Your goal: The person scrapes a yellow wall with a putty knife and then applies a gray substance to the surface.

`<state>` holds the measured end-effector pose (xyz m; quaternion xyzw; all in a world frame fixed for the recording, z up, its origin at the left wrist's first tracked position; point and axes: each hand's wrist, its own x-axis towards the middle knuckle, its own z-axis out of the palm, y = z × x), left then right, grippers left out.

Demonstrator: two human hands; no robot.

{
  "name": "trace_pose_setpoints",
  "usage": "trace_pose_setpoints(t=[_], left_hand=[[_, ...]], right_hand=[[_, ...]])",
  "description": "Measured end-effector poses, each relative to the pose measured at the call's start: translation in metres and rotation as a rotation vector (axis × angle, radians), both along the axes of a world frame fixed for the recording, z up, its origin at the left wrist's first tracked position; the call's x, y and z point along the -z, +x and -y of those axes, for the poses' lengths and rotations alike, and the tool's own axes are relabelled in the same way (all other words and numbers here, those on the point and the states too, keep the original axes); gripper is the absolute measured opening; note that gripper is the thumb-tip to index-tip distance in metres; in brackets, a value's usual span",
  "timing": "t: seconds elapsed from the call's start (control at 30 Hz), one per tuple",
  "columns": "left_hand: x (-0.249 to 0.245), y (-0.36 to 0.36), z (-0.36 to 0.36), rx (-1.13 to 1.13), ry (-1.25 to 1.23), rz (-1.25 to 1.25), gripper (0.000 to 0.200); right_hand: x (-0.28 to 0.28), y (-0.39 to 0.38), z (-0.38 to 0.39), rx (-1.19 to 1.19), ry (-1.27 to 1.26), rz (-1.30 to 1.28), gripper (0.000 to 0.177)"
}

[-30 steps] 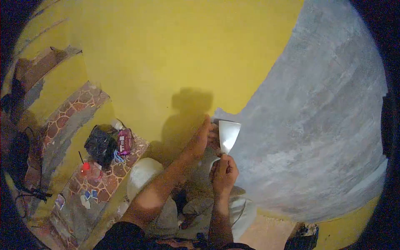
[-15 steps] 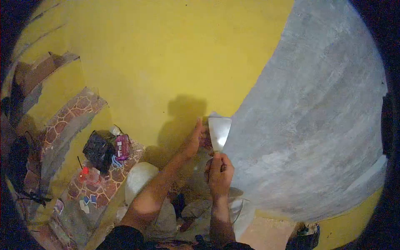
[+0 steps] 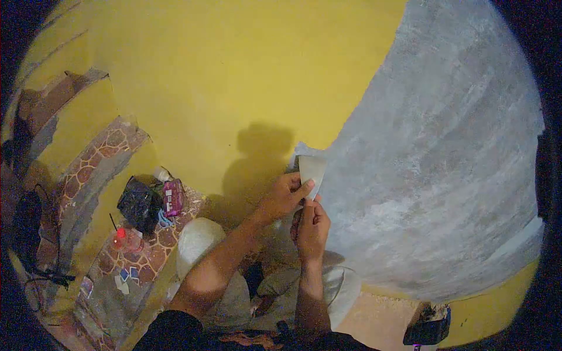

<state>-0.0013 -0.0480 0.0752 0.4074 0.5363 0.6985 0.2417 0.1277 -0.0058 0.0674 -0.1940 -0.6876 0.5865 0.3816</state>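
Observation:
In front of me I hold a putty knife point(image 3: 312, 168) upright, its wide metal blade pointing up. My right hand point(image 3: 311, 230) is closed around its handle, which the fingers mostly hide. My left hand point(image 3: 292, 190) pinches the lower left side of the blade, with the thumb lying on its face. Just behind the blade, the yellow wall paint point(image 3: 234, 76) meets a large grey patch point(image 3: 427, 152) of wall. A small grey spot shows at the blade's upper left edge.
To the left, stone-patterned steps point(image 3: 99, 158) climb along the wall. On the nearest one are a black plastic bag point(image 3: 140, 203), a purple packet point(image 3: 173, 198) and a red-capped bottle point(image 3: 130, 241). A dark box-like object point(image 3: 428, 325) stands at lower right.
My left hand has gone from open beside the blade to pinching it, thumb on the metal. The putty knife and my right hand have shifted slightly upward.

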Motion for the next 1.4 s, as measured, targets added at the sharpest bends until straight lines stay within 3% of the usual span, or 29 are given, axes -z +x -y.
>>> trace_pose_setpoints(t=[0.2, 0.37, 0.47, 0.57, 0.73, 0.9, 1.07, 1.17, 1.27, 1.37, 1.4], left_hand=[[-0.011, 0.006, 0.001, -0.103, 0.037, -0.006, 0.034], [-0.014, 0.009, -0.002, -0.053, 0.035, 0.198, 0.040], [-0.021, 0.013, 0.004, -0.108, -0.055, 0.067, 0.047], [-0.011, 0.014, -0.009, -0.083, 0.062, 0.113, 0.052], [-0.016, 0.017, -0.007, -0.127, 0.028, 0.127, 0.052], [-0.013, 0.014, -0.012, -0.080, 0.054, 0.208, 0.053], [-0.018, 0.015, -0.012, -0.154, 0.012, 0.131, 0.055], [-0.016, 0.015, -0.015, -0.203, -0.019, 0.121, 0.056], [-0.029, 0.012, -0.014, -0.260, -0.031, 0.121, 0.057], [-0.052, 0.012, -0.008, -0.339, -0.058, 0.120, 0.058], [-0.060, 0.012, -0.006, -0.334, -0.065, 0.119, 0.058]], right_hand=[[-0.007, -0.008, -0.002, -0.006, -0.016, 0.021, 0.032], [-0.009, -0.016, 0.000, 0.004, -0.026, -0.006, 0.032], [-0.005, -0.018, 0.003, 0.040, 0.049, -0.021, 0.032], [-0.001, -0.019, 0.003, 0.073, 0.049, 0.022, 0.032], [-0.002, -0.024, 0.003, 0.084, 0.169, -0.081, 0.034], [0.002, -0.024, 0.000, 0.096, 0.122, -0.011, 0.034], [-0.013, -0.023, 0.007, 0.164, 0.198, 0.007, 0.035], [-0.020, -0.026, 0.008, 0.129, 0.115, -0.037, 0.035], [-0.015, -0.028, 0.002, 0.209, 0.276, -0.046, 0.035], [-0.073, -0.023, 0.014, 0.207, 0.248, 0.054, 0.035], [-0.089, -0.027, 0.008, 0.145, 0.347, 0.063, 0.035]])
